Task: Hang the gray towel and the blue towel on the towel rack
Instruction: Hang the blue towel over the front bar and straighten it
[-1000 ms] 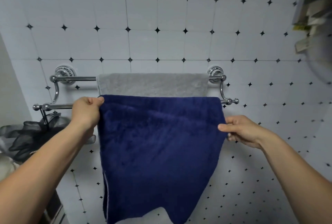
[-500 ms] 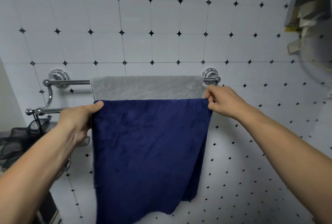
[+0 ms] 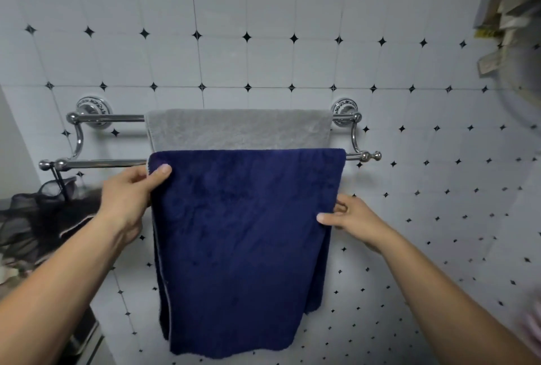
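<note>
Rack: shiny metal towel rack (image 3: 96, 163), two round bars on a white tiled wall.
Gray towel (image 3: 240, 130): fluffy, draped over the back bar.
Blue towel (image 3: 243, 247): soft, dark, draped over the front bar.
Left hand (image 3: 128, 198): grip pinches the blue towel's top left edge.
Right hand (image 3: 354, 222): grip pinches its right edge, lower down.
Hidden: gray towel's lower part.

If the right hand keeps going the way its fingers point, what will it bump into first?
The right hand points leftward, its fingertips already at the side edge of the blue towel. Going straight on, it would probably press into that towel first; depth is hard to judge, so it might slip behind it instead.
</note>
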The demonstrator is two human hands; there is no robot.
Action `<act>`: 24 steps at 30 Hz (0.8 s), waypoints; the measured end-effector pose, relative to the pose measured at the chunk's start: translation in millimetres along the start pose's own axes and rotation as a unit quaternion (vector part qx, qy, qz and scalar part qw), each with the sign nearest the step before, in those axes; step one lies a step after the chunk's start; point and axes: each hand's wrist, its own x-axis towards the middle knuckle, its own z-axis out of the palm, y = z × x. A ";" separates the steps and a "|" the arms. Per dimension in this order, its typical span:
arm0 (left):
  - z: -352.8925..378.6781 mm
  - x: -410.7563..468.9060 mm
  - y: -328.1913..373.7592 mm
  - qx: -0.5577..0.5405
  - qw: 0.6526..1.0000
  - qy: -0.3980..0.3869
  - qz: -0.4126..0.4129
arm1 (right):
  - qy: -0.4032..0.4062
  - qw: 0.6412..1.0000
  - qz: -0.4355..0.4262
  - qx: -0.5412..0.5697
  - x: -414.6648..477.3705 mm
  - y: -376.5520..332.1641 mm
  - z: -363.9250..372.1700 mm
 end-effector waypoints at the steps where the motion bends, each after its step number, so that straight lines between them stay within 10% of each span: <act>1: -1.4 -8.0 -9.1 0.017 1.000 -0.019 0.007 | -0.041 0.998 0.022 0.037 -0.5 13.8 15.0; 6: -12.8 -38.0 -66.7 0.103 0.991 -0.054 -0.068 | -0.130 0.985 0.111 0.036 -14.2 90.8 60.4; 10: -27.5 -33.9 -74.0 0.122 0.990 -0.024 -0.068 | -0.049 0.990 0.119 0.054 -14.5 121.5 30.2; 14: -12.3 -39.3 -75.6 0.074 0.995 -0.036 -0.063 | 0.049 0.994 0.094 0.039 -5.8 118.7 0.9; 19: -3.7 -41.9 -74.1 0.031 0.998 -0.034 -0.053 | -0.085 0.989 0.117 0.032 -12.5 116.0 17.5; 24: 0.4 -27.9 -38.1 -0.039 0.999 -0.003 0.013 | 0.032 0.985 0.001 0.167 13.8 44.4 21.6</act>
